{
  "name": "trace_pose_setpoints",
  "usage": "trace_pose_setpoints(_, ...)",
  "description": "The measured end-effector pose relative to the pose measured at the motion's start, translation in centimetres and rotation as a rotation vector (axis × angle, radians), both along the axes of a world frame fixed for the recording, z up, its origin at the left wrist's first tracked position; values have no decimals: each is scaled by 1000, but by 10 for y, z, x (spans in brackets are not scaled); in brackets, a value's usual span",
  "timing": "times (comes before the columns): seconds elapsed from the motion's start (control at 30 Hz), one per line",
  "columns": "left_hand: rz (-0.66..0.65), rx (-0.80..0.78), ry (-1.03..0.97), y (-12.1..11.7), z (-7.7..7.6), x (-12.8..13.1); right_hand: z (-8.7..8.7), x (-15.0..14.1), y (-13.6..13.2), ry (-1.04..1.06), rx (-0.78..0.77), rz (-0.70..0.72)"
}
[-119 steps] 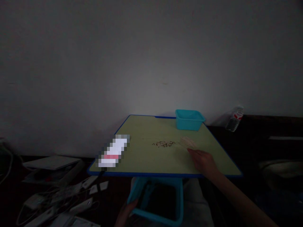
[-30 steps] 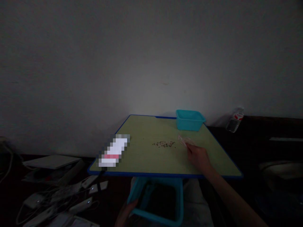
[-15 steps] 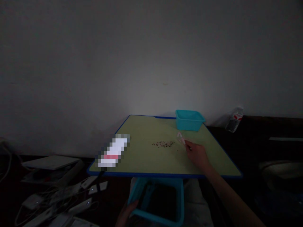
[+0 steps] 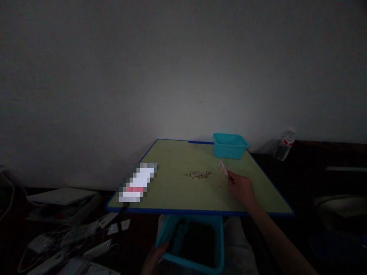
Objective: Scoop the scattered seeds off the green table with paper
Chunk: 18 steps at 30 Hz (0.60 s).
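Observation:
My right hand [image 4: 242, 189] is over the right part of the table, its fingers pinched on a small clear-and-pinkish plastic piece [image 4: 222, 168] that looks like a little bag; its exact kind is hard to make out in the dim light. To its left lies a loose scatter of small dark and pale bits [image 4: 198, 174], like beads or beans. One dark speck [image 4: 220, 186] sits apart, close to my fingers. Below the table edge, my left hand [image 4: 156, 256] grips the near left rim of a blue plastic bin [image 4: 221, 248] on my lap. Deep shadow hides what is inside it.
A second blue bin [image 4: 229, 149] stands at the table's back right corner. On the left of the table [image 4: 169, 194] a blurred-out bright screen [image 4: 137, 185] leans. Cables and white chargers [image 4: 97, 249] clutter the lower left. A plastic bottle [image 4: 285, 146] is off to the right.
My right hand has shifted slightly right with the plastic piece, away from the scattered bits. The lone speck has moved a little right and nearer to me. My left hand stays on the bin.

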<state>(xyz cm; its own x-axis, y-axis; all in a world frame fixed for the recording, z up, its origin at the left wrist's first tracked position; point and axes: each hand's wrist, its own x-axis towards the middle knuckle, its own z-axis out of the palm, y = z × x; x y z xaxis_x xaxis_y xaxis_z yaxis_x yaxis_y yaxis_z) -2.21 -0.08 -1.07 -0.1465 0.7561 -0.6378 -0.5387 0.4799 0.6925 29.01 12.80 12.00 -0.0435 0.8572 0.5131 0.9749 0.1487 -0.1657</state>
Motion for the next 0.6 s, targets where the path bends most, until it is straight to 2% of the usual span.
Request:
trace_pose_setpoints(0.1, 37, -31, 2, -2, 2, 3, -5, 4, -15, 42, 29, 26)
trace_pose_setpoints(0.27, 61, -108, -16, -9, 15, 15, -10, 22, -50, 72, 34, 18)
trace_pose_setpoints(0.43, 39, -93, -154, -16, 23, 35, -11, 30, -65, 98, -8, 188)
trace_pose_setpoints(0.6, 7, -49, -155, -16, 26, 43, -14, 21, -72, 123, 23, 393)
